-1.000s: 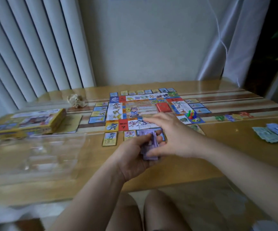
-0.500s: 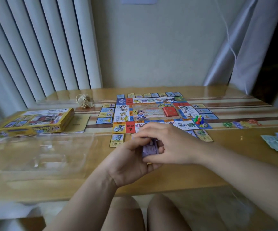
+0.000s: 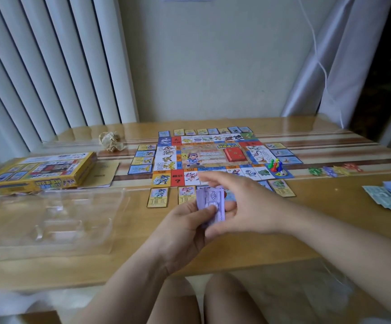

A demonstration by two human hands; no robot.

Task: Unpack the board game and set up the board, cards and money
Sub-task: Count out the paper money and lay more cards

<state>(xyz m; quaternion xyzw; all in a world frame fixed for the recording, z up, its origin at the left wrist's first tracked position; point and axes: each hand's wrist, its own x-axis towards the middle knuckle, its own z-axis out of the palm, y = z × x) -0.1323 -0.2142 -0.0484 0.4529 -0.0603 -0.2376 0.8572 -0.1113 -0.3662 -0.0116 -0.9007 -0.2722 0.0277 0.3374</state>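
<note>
Game box (image 3: 40, 171): yellow, lying flat at the table's (image 3: 283, 235) far left.
Clear tray (image 3: 54, 220): see-through plastic insert, just in front of the box, nearer the table's front edge.
Booklet (image 3: 103, 171): tan sheet, partly tucked under the box's right end.
Paper ball (image 3: 110, 141): crumpled, behind the booklet, near the blinds.
Board (image 3: 213, 157): unfolded flat in the middle of the table, with 4 cards (image 3: 143, 160) in a column touching its left side and more rows along the other edges.
Left hand (image 3: 180, 232): fingers curled round the lower half of the stack, thumb pressed on its face.
Purple money (image 3: 211, 204): stack of notes held upright above the table, in front of the board's near edge, between both hands.
Red deck (image 3: 234, 154): on the board, right of centre.
Right hand (image 3: 243, 206): against the stack's right edge, fingers arched over its top and blurred; whether they pinch a note cannot be told.
Pawns (image 3: 274, 165): coloured cluster on the board's near right corner.
Green-blue notes (image 3: 388, 195): loose piles at the table's far right.
</note>
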